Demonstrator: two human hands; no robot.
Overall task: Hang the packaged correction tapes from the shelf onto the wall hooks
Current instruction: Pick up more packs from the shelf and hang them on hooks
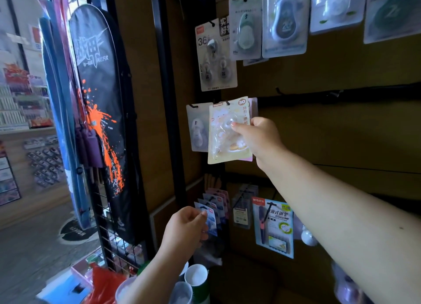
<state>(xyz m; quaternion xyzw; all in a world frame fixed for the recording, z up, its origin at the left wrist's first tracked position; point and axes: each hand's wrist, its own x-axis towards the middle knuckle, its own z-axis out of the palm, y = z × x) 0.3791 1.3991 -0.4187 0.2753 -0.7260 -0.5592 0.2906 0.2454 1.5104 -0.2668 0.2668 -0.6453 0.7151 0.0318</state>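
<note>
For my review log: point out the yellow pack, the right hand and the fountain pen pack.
yellow pack (224, 132), head view, blister front
right hand (259, 137), head view, knuckles
fountain pen pack (274, 228), head view, card middle

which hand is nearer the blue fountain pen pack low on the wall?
Left. The left hand sits just left of the blue fountain pen pack, holding small packs; the right hand is well above, pinching a yellow pack.

The yellow pack (230, 130) I pinch reads "30" at one o'clock; the triple pack (215, 59) above says "36"; the pear-shaped pack (246, 30) says "20m".
</note>
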